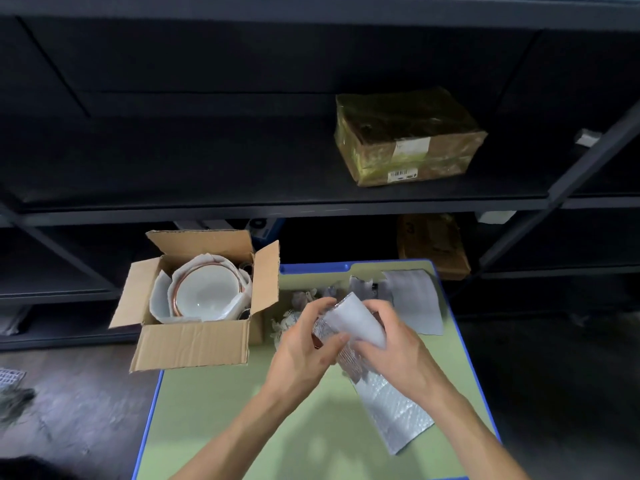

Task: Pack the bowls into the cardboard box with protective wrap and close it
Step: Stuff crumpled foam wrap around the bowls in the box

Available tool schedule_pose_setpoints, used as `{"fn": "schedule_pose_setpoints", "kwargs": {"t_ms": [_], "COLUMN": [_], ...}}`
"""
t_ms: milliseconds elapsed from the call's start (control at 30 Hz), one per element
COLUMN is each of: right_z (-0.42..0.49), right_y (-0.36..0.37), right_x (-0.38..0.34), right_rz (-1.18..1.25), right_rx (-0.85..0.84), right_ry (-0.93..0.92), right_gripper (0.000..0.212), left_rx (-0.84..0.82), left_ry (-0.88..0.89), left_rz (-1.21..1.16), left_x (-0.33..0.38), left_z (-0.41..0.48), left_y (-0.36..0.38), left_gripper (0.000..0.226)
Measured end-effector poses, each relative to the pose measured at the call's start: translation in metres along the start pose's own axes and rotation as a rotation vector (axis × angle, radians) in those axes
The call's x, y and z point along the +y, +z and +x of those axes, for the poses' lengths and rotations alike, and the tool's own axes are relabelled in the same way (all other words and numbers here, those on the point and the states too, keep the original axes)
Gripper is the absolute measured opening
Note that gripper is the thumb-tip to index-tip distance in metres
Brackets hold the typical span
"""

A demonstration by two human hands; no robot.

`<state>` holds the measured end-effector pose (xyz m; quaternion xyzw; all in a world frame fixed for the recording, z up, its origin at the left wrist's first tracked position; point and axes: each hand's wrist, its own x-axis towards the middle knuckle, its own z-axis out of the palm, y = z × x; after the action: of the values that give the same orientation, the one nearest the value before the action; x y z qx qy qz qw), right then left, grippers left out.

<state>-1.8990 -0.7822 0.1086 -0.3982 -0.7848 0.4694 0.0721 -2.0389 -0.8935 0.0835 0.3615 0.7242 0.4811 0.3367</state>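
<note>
An open cardboard box (194,344) stands at the table's left edge with its flaps up. Inside it lies a white bowl with a brown rim (207,292), bedded in white foam sheet. Over the middle of the table both hands hold an object wrapped in silvery bubble wrap (353,323); the object itself is mostly hidden. My left hand (308,344) grips its left side with curled fingers. My right hand (391,337) curls round its right side. The wrap's loose tail (391,414) trails down onto the table.
The green table has a blue rim (149,420). Crumpled paper (298,306) and a white foam sheet (415,299) lie at its far end. Behind stands dark metal shelving with a taped parcel (408,136) and another box (433,244) lower down.
</note>
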Motion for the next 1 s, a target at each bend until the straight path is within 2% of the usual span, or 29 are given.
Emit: {"fn": "schedule_pose_setpoints", "kwargs": {"t_ms": [67, 200, 300, 367, 567, 667, 767, 900, 1000], "right_z": [0.003, 0.004, 0.003, 0.004, 0.002, 0.004, 0.007, 0.009, 0.01], "right_y": [-0.003, -0.008, -0.003, 0.003, 0.013, 0.017, 0.024, 0.039, 0.052], "right_x": [0.0, -0.004, -0.01, -0.013, -0.026, -0.028, -0.03, -0.038, -0.048], "right_rz": [-0.058, -0.142, -0.179, -0.203, -0.334, -0.429, -0.488, -0.626, -0.611], "right_rx": [-0.078, -0.301, -0.367, -0.33, -0.143, -0.044, -0.035, 0.039, 0.055], "right_ry": [-0.027, -0.063, -0.069, -0.073, -0.246, -0.344, -0.403, -0.501, -0.528], "right_gripper": [0.028, 0.013, 0.011, 0.009, 0.017, 0.022, 0.03, 0.047, 0.042], "left_rx": [-0.001, -0.04, -0.062, -0.057, -0.079, -0.094, -0.112, -0.236, -0.112], "left_ry": [0.004, 0.053, 0.06, 0.036, -0.079, -0.138, -0.142, -0.133, -0.113], "left_rz": [0.03, 0.097, 0.152, 0.161, -0.013, -0.134, -0.174, -0.289, -0.245], "left_x": [-0.003, -0.004, 0.0, -0.001, -0.005, -0.002, 0.002, 0.006, 0.001], "left_z": [-0.003, -0.005, -0.005, -0.005, -0.009, -0.013, -0.013, -0.018, -0.017], "left_y": [-0.008, -0.024, -0.032, -0.034, -0.043, -0.049, -0.061, -0.078, -0.089], "left_gripper": [0.045, 0.051, 0.03, 0.016, 0.009, 0.018, 0.024, 0.022, 0.017]}}
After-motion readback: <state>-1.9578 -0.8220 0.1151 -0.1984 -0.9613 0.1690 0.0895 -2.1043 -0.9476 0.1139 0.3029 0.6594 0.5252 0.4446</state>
